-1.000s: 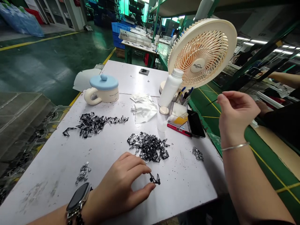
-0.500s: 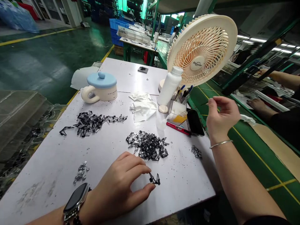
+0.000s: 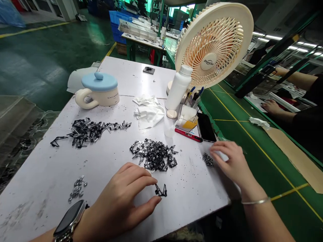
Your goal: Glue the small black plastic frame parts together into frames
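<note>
Left hand (image 3: 123, 198) pinches a black part (image 3: 160, 193), likely light, stiff, best held endwise; right hand (image 3: 232, 161), beside metal bits (image 3: 207, 160), grip unclear.

A pinched black angular bracket (image 3: 162, 193) sits apart from heaped metallic pieces (image 3: 207, 160).

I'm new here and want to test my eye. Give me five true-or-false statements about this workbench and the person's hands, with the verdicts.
1. The left hand pinches a black part. True.
2. The mug has no cover. False: a light blue lid sits on it.
3. The right hand is beside a small metal pile. True.
4. The dark phone lies to the left of the mug. False: it lies to the mug's right.
5. The white bottle partly hides the fan. True.
</note>
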### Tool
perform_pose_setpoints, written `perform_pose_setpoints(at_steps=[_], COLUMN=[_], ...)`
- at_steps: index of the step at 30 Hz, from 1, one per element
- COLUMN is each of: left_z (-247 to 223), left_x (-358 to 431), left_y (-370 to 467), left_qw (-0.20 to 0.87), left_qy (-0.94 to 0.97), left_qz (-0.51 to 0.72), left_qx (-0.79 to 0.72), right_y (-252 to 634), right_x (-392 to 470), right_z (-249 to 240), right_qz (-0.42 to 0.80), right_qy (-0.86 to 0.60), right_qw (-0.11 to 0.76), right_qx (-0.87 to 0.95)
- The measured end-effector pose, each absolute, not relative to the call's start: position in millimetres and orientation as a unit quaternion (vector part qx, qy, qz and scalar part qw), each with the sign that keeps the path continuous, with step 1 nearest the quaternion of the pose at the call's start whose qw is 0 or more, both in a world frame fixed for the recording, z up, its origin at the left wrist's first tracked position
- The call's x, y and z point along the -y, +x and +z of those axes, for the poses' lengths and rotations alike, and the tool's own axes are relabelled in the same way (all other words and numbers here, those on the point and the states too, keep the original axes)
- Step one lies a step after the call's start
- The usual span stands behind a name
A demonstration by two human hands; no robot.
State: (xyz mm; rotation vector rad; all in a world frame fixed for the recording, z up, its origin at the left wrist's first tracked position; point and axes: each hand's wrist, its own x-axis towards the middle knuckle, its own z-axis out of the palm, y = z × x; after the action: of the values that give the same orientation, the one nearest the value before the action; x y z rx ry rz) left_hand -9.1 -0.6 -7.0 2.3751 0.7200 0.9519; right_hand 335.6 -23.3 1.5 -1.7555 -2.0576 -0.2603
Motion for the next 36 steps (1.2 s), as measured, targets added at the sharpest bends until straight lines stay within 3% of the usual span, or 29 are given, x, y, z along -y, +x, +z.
perform_pose_setpoints(at_steps=[5,12,26,36], left_z=[-14,-19,-17,-18], left_x=[-2,-4,-1,-2], left_y=[-9,-11,-9,-8], left_qw=[0.234,0.227,0.239,0.243], left_qy=[0.873,0.872,0.868,0.864], left_qz=[0.334,0.335,0.346,0.355], left_qx=[-0.267,-0.276,-0.266,-0.262], right_y=[332,323,321,308], right_x=[44,46,70,62], right_z=[-22,-21,-26,-31], right_qz=[-0.065,-0.013,-0.028,0.026], right_qy=[-0.641,-0.629,-0.716,-0.707], right_qw=[0.149,0.127,0.149,0.226], right_qx=[0.750,0.767,0.682,0.670])
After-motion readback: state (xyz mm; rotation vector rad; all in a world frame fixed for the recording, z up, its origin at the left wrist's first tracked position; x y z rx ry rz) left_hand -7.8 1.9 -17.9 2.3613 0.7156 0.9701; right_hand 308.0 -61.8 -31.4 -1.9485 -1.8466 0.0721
